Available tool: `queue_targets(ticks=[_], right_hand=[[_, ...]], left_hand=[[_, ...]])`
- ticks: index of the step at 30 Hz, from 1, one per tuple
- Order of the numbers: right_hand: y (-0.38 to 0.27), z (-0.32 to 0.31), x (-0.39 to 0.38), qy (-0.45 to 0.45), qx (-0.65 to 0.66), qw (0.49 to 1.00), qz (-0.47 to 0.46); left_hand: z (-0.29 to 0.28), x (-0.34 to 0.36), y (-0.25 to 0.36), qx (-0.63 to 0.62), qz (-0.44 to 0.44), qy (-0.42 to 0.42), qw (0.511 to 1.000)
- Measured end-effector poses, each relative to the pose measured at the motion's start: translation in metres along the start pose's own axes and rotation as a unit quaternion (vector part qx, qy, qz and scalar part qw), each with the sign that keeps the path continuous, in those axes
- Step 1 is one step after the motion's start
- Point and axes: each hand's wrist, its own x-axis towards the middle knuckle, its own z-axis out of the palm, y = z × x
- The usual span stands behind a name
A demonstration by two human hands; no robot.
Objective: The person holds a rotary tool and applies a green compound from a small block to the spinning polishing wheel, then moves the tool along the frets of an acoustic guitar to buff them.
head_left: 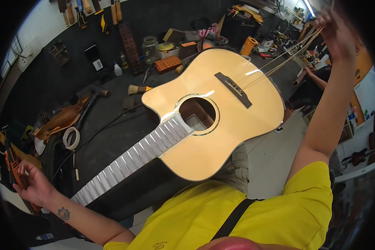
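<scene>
An acoustic guitar (246, 125) with a pale top lies face up across the bench before me. Silvery-grey covering strips run along its fingerboard (133, 162), up to the soundhole. Several strings (291, 52) rise from the dark bridge (233, 90) toward the upper right. My right hand (337, 35), raised high at arm's length, is closed on their loose ends. At the far left, my left hand (35, 185) has its fingers curled round an orange-and-black tool (13, 164), beyond the neck's end. The tool's exact kind is unclear.
On the dark bench lie a tape roll (71, 138), a hammer (100, 92), a brush (138, 89) and a black cable (108, 123). A glass jar (150, 48) and an orange perforated block (168, 64) stand behind the guitar. Another person's arm (318, 78) shows at right.
</scene>
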Motion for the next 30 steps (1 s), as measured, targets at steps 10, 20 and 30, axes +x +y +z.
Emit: queue_targets(ticks=[10,20,30], right_hand=[[0.161,-0.055,-0.213,0.421,0.313,0.845,0.101],[0.296,-0.006,-0.368,0.426,0.452,0.735,0.273],[0.21,0.048,-0.343,0.183,-0.259,0.673,0.669]], left_hand=[[0.021,-0.011,-0.004,0.033,0.004,-0.033,0.999],[0.018,-0.013,-0.025,0.057,-0.037,-0.025,0.997],[0.036,-0.03,-0.042,0.033,-0.086,-0.009,0.996]])
